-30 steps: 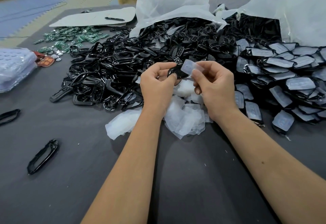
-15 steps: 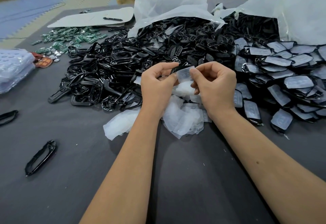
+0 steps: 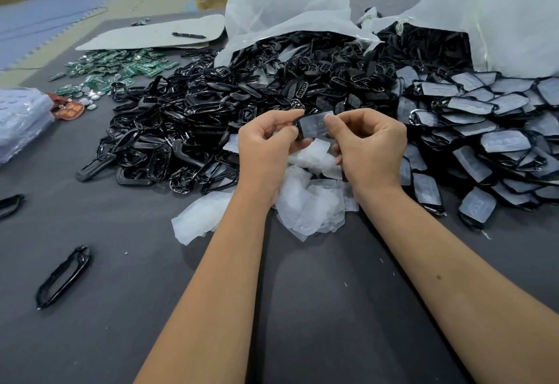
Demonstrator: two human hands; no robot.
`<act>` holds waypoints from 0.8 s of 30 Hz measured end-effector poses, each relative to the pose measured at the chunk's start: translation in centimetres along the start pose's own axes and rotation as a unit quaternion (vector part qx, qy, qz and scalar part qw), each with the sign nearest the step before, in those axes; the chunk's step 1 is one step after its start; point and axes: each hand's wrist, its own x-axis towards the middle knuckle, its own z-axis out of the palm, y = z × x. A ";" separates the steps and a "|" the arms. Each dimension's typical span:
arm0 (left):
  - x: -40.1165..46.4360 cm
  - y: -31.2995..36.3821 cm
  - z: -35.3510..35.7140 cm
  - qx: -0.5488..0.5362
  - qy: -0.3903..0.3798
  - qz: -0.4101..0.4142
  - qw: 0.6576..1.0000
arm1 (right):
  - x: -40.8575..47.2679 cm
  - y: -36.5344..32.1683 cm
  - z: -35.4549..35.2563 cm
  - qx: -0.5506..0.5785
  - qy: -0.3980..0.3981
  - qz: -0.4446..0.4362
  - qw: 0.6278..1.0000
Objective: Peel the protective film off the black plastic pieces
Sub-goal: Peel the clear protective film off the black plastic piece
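Note:
Above the table's middle, my left hand (image 3: 267, 147) grips a small black plastic piece (image 3: 299, 133) by its left end. A pale translucent film (image 3: 313, 126) covers its face. My right hand (image 3: 367, 144) pinches the film's right edge between thumb and forefinger. Below my hands lies a heap of peeled films (image 3: 305, 202). A pile of black pieces with film on them (image 3: 490, 138) spreads to the right. Bare glossy black pieces (image 3: 181, 129) are heaped to the left.
Two open white plastic bags (image 3: 287, 11) spill black parts at the back. Green circuit boards (image 3: 121, 66) and a grey board with a pen (image 3: 157, 32) lie far left. A clear bag (image 3: 18, 117) sits at the left edge. A loose black frame (image 3: 65, 276) lies on the grey table.
Both hands stayed close together with the piece between them. The film now lies flatter across the piece, with my right fingers on its right edge.

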 end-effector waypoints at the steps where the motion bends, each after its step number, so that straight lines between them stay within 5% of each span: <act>1: 0.0 0.0 0.0 -0.001 -0.001 0.000 1.000 | 0.0 0.0 0.0 -0.001 0.000 -0.002 1.000; 24: 0.1 -0.7 -0.1 0.007 -0.019 0.019 1.000 | -0.4 -0.6 0.3 -0.079 0.012 -0.050 0.996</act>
